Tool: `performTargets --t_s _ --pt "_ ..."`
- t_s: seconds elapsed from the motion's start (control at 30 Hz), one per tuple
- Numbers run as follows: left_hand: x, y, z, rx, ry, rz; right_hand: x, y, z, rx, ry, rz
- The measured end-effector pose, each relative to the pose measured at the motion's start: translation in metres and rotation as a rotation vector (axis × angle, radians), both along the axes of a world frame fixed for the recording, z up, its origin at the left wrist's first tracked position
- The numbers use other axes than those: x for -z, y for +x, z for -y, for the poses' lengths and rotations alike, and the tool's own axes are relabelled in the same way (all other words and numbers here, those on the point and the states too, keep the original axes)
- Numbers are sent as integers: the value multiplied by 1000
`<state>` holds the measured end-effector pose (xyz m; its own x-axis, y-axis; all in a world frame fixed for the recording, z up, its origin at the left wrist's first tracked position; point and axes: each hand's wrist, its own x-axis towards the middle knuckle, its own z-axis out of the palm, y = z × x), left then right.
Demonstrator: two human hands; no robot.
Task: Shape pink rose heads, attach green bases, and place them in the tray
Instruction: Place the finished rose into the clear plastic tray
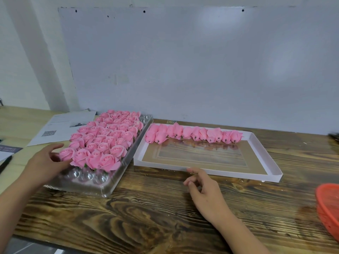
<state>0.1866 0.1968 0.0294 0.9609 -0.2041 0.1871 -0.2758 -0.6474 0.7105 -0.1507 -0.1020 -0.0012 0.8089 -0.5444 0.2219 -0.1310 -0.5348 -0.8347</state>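
Left hand (44, 162): we touch a finished rose (66, 154) at the near corner of the clear tray (95, 187), fingers loosely spread.
Right hand (203, 187): holds nothing, fingers loosely bent, just before the white box (205, 170).
Unshaped rose heads (194, 133): in a row past our right hand.
Tip: we pick one gently, so the petals stay neat.

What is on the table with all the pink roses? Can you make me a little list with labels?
clear tray: nearly full of open pink roses; empty cups along its near edge
white box: one row of closed rose heads lying along its far side
left hand: touching the tray's near-left corner rose
right hand: holding nothing, near the white box's front edge
papers: left of the tray
orange basket: far right edge
table: dark wood grain
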Motion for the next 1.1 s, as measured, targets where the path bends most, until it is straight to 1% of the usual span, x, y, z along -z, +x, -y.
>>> performTargets --t_s 0.13,0.23,0.33,0.53,0.8,0.93,1.1 --pt "-3 3 0 -24 -2 -56 1 0 0 0 2 2" --pt "-7 6 0 2 9 -101 2 0 1 0 -4 5" --pt "-11 8 1 26 30 -89 3 0 1 4 -4 17" --pt "-6 12 2 2 -9 -45 2 1 2 -1 -7 9" --pt "-3 19 0 -6 38 -94 2 1 2 3 3 7" --pt "-4 20 0 2 77 -78 3 1 2 4 -3 9" --pt "-4 22 1 0 70 -101 3 1 2 5 -4 9"
